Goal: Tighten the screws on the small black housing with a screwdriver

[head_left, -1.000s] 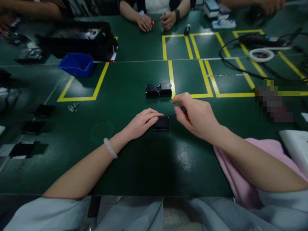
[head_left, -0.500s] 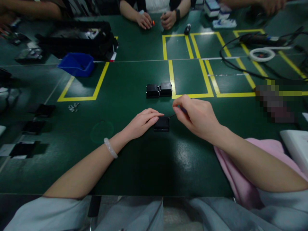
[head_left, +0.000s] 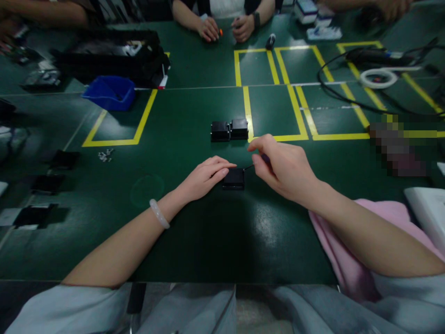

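Observation:
A small black box point(head_left: 233, 179) lies on the green table in front of me. My left hand point(head_left: 210, 175) steadies it from the left, with the thumb at its side and the fingers along its far edge. My right hand point(head_left: 283, 164) is curled around a thin screwdriver point(head_left: 249, 167), whose dark shaft reaches the box's far right corner. Most of the handle is hidden in the palm. Two similar black boxes point(head_left: 229, 130) stand side by side beyond my hands. Left of them lies a little heap of small silvery screws point(head_left: 105, 155).
A blue bin point(head_left: 110, 93) and a long black tray point(head_left: 111, 51) stand at the far left. Several flat black pieces point(head_left: 48, 184) lie along the left. A pink cloth point(head_left: 328, 236) is under my right forearm. Cables point(head_left: 323, 83) lie at right; a co-worker's hands point(head_left: 243, 28) rest opposite.
The index finger and thumb of my right hand have shifted slightly apart around the screwdriver. My left hand and the box have stayed in place.

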A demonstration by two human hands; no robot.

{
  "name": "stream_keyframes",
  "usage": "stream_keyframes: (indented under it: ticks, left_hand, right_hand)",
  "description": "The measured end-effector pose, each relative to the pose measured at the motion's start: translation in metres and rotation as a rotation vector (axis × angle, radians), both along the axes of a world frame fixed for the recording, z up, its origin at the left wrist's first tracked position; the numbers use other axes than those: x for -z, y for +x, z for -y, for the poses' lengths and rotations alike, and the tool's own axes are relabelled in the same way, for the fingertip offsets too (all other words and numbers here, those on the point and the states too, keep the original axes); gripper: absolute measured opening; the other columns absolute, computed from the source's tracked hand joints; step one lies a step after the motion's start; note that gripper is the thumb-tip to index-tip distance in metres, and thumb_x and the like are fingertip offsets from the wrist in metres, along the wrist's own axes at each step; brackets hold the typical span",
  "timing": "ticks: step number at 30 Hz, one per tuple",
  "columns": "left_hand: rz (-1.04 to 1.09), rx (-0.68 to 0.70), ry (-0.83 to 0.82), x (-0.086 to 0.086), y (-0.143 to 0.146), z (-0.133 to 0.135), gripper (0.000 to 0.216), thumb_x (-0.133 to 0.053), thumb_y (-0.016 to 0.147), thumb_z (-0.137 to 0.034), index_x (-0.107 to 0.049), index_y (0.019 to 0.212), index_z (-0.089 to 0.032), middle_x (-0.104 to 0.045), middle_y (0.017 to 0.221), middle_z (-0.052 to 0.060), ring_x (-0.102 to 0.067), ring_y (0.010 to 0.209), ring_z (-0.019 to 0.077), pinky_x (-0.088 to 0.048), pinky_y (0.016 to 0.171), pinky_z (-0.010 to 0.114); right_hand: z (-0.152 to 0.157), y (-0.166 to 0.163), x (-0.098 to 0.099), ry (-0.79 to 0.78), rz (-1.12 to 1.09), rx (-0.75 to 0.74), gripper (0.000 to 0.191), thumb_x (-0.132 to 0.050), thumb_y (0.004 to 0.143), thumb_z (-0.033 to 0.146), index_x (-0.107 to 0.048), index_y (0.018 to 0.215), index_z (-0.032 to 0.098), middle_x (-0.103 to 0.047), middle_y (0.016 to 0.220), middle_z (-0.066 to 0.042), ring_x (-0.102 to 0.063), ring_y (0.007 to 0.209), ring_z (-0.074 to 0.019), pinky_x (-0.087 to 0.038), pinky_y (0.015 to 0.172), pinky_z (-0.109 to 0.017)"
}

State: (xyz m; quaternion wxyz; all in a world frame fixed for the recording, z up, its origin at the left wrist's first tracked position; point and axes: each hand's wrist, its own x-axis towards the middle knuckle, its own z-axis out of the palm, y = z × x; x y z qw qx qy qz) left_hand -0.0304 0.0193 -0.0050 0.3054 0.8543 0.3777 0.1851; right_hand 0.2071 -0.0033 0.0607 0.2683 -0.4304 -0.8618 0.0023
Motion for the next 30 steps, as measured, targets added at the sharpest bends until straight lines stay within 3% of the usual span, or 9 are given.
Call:
stream_keyframes:
  ticks: [4, 8, 13, 18, 23, 30]
  left_hand:
    - [-0.01, -0.004, -0.007, 0.0004, 0.0003, -0.0004, 0.041, -0.033, 0.104, -0.037, -0.06, 0.131, -0.022, -0.06, 0.122, 0.007, -0.056, 0.116, 0.0208, -0.043, 0.102, 0.036]
    - [-0.002, -0.006, -0.005, -0.0002, 0.0004, -0.0003, 0.04, -0.033, 0.105, -0.037, -0.06, 0.13, -0.022, -0.06, 0.122, 0.007, -0.056, 0.116, 0.021, -0.043, 0.102, 0.036]
    - [-0.008, -0.009, -0.011, -0.0014, 0.0006, 0.0001, 0.04, -0.035, 0.105, -0.036, -0.061, 0.13, -0.021, -0.06, 0.121, 0.007, -0.056, 0.115, 0.0207, -0.043, 0.1, 0.036]
    - [-0.006, -0.006, -0.011, -0.0013, 0.0005, 0.0003, 0.04, -0.034, 0.105, -0.035, -0.06, 0.131, -0.02, -0.06, 0.121, 0.007, -0.056, 0.115, 0.021, -0.043, 0.101, 0.036]
    - [-0.004, -0.009, -0.011, -0.0021, 0.0006, 0.0006, 0.039, -0.035, 0.105, -0.036, -0.06, 0.13, -0.021, -0.06, 0.121, 0.006, -0.056, 0.114, 0.0205, -0.043, 0.1, 0.035]
    - [0.001, 0.0, -0.002, -0.0002, 0.0005, -0.0003, 0.04, -0.035, 0.105, -0.035, -0.06, 0.13, -0.019, -0.06, 0.121, 0.007, -0.056, 0.115, 0.0208, -0.042, 0.1, 0.036]
  right_hand:
    - [0.0, 0.0003, 0.0002, -0.004, 0.019, -0.002, 0.02, -0.039, 0.096, 0.029, -0.056, 0.098, 0.018, -0.066, 0.073, -0.001, -0.06, 0.063, -0.0139, -0.037, 0.062, -0.026]
    - [0.0001, -0.0001, -0.0001, -0.005, -0.007, 0.002, 0.02, -0.04, 0.094, 0.022, -0.055, 0.107, 0.018, -0.065, 0.071, 0.001, -0.06, 0.061, -0.0136, -0.037, 0.061, -0.026]
    - [-0.0001, 0.0003, 0.0001, 0.023, 0.038, -0.015, 0.02, -0.04, 0.097, 0.029, -0.056, 0.097, 0.018, -0.065, 0.072, -0.001, -0.06, 0.062, -0.0146, -0.036, 0.061, -0.027]
    - [0.0001, 0.0001, -0.0007, 0.041, -0.006, -0.027, 0.019, -0.042, 0.093, 0.021, -0.054, 0.107, 0.015, -0.063, 0.07, 0.001, -0.059, 0.058, -0.0135, -0.037, 0.059, -0.026]
    - [0.0, 0.0003, -0.0014, 0.032, 0.046, -0.018, 0.022, -0.04, 0.098, 0.032, -0.057, 0.095, 0.017, -0.064, 0.07, -0.001, -0.061, 0.06, -0.0155, -0.037, 0.059, -0.027]
    - [0.0006, -0.0005, -0.0002, 0.054, 0.009, -0.011, 0.02, -0.042, 0.093, 0.021, -0.054, 0.108, 0.015, -0.063, 0.07, 0.001, -0.061, 0.059, -0.0151, -0.038, 0.059, -0.026]
